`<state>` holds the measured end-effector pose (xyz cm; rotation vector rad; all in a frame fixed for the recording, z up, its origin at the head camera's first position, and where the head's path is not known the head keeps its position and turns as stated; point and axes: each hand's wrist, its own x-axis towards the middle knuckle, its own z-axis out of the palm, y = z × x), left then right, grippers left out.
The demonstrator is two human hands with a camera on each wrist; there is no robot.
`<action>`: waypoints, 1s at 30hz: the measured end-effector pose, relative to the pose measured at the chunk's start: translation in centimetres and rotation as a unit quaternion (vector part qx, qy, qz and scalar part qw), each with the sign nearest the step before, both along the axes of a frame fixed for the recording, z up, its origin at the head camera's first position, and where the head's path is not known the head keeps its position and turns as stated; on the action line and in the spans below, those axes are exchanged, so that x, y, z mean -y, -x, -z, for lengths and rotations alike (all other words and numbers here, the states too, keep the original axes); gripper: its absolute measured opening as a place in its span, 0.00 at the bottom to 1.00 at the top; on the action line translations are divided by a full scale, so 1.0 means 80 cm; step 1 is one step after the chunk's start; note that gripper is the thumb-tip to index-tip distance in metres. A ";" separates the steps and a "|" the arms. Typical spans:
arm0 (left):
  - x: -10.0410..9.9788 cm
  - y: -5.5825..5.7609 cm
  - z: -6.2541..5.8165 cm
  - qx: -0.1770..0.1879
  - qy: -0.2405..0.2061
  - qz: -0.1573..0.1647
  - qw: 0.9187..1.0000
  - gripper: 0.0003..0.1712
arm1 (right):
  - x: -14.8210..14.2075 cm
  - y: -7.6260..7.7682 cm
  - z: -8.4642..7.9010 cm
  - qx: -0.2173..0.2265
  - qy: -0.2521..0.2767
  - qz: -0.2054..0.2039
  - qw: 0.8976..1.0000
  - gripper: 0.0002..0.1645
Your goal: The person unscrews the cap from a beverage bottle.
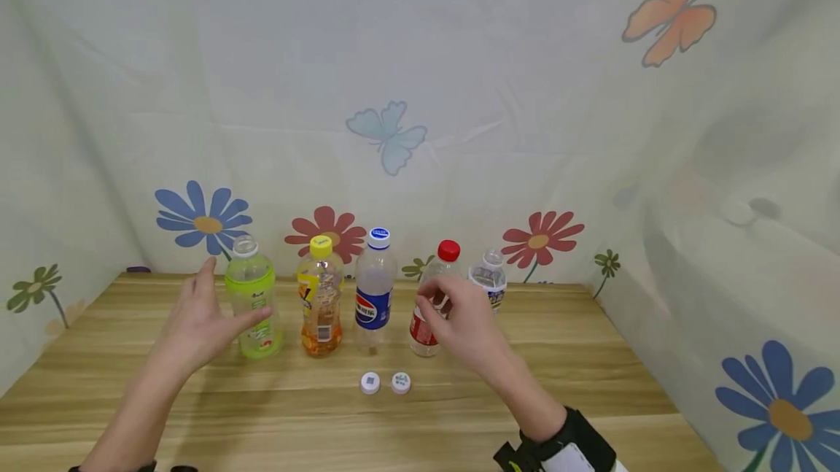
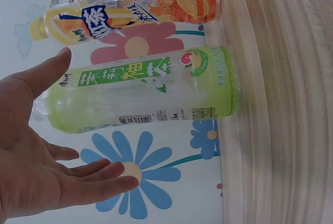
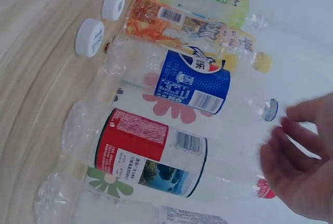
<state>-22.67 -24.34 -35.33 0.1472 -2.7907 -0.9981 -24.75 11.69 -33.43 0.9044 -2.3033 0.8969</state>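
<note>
My left hand (image 1: pixel 197 326), thumb and fingers spread, is beside a green-labelled bottle (image 2: pixel 145 89) with no cap on its neck; no grip shows. My right hand (image 1: pixel 469 322) hovers in front of a red-labelled clear bottle (image 3: pixel 156 151), its fingers loosely bent and nothing visible between them. That bottle wears a red cap (image 1: pixel 449 250), partly hidden by the fingers in the right wrist view. Behind the right hand, an uncapped clear bottle (image 1: pixel 488 276) is partly covered. Two white caps, a left one (image 1: pixel 370 383) and a right one (image 1: pixel 401 383), lie on the table.
Between the hands stand a yellow-capped bottle (image 1: pixel 321 297) with an orange label and a blue-labelled bottle (image 1: pixel 374 308) with a blue-and-white cap. The bottles form a row on the wooden table (image 1: pixel 315 421), before a flower-printed cloth (image 1: pixel 275 93).
</note>
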 end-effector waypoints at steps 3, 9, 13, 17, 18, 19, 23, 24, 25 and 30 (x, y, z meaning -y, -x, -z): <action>0.001 -0.003 -0.001 -0.001 0.011 -0.003 1.000 0.76 | -0.001 0.005 0.000 -0.044 0.036 0.019 0.998 0.06; 0.005 -0.007 -0.007 -0.007 0.033 -0.010 0.999 0.76 | -0.002 0.011 -0.002 -0.087 0.080 0.034 0.992 0.13; 0.008 -0.009 -0.012 -0.001 0.032 -0.019 0.999 0.77 | -0.003 0.017 -0.006 -0.114 0.088 0.033 0.989 0.22; 0.009 -0.014 -0.017 -0.007 0.030 -0.035 0.999 0.79 | -0.003 0.021 -0.009 -0.114 0.074 0.045 0.990 0.31; 0.009 -0.015 -0.018 -0.012 0.029 -0.038 0.999 0.80 | -0.002 0.023 -0.010 -0.108 0.069 0.048 0.991 0.32; 0.009 -0.016 -0.019 -0.015 0.027 -0.041 0.999 0.81 | -0.002 0.024 -0.010 -0.100 0.063 0.052 0.992 0.34; 0.007 -0.019 -0.022 -0.023 0.018 -0.041 0.999 0.81 | -0.001 0.029 -0.007 -0.067 0.040 0.070 0.994 0.38; 0.007 -0.020 -0.022 -0.025 0.017 -0.039 0.999 0.81 | -0.001 0.030 -0.006 -0.060 0.037 0.072 0.995 0.38; 0.006 -0.020 -0.022 -0.028 0.015 -0.037 0.999 0.80 | -0.001 0.031 -0.005 -0.054 0.034 0.074 0.995 0.39; 0.004 -0.020 -0.023 -0.045 0.019 -0.033 0.998 0.78 | -0.001 0.037 0.002 -0.029 0.020 0.078 0.996 0.38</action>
